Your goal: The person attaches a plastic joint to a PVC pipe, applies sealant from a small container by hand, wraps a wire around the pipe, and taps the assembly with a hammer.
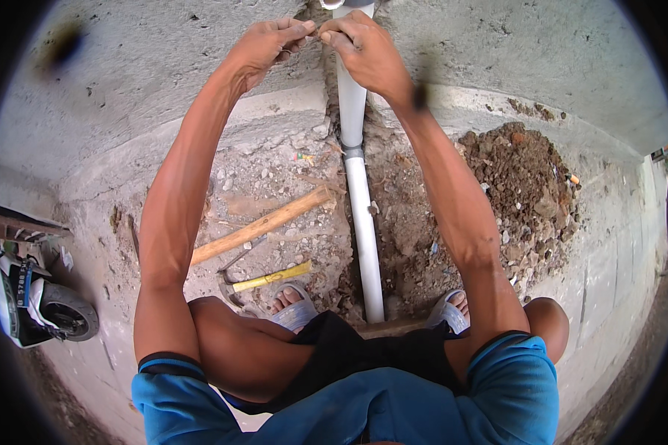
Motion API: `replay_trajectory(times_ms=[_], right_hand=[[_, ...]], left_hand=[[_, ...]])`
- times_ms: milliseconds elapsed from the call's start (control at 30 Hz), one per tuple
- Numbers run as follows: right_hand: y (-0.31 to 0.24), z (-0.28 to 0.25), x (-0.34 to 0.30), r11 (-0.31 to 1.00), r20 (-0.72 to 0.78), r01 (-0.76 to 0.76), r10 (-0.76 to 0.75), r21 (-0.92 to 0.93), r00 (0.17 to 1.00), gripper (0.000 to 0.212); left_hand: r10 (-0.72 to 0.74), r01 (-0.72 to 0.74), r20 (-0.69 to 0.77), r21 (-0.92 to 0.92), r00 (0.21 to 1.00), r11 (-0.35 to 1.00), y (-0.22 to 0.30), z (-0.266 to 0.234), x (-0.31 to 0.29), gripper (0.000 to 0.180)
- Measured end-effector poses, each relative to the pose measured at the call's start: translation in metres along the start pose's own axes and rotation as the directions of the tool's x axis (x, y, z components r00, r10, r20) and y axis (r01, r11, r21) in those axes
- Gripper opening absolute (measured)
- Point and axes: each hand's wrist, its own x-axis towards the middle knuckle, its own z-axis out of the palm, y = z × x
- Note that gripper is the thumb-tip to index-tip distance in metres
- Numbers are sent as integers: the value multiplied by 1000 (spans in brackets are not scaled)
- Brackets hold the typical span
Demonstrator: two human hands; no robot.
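Observation:
Both my arms reach up to the far wall, and the hands nearly meet just left of a white plastic pipe. My left hand has its fingers closed in a pinch, thumb toward the other hand. My right hand is also pinched closed, in front of the upper white pipe. Whatever lies between the fingertips is too small to make out. A grey collar joins the upper pipe to a narrower white pipe, which runs toward me in a dug trench.
A hammer with a yellow handle and a long wooden handle lie on rubble left of the trench. Dug soil is heaped at the right. My sandalled feet straddle the trench. A parked motorbike stands far left. The concrete wall rises ahead.

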Motion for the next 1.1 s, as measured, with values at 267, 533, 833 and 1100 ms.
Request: replay_trajectory(times_ms=[267,533,833,1100], right_hand=[[6,17,-4,985,-179,-71,100,158,979,20],[-9,39,-3,996,-368,-61,34,-63,929,17],[1,60,-3,952,-498,65,-214,-300,840,14],[-15,57,-4,982,-544,35,-133,-186,828,18]], left_hand=[[2,566,597,-761,802,318,-39,28,6,30],[-140,-29,-173,-723,975,691,-16,48,-15,38],[-222,120,-47,-723,974,680,-20,36,-3,24],[-346,248,10,-714,938,654,-9,18,18,24]])
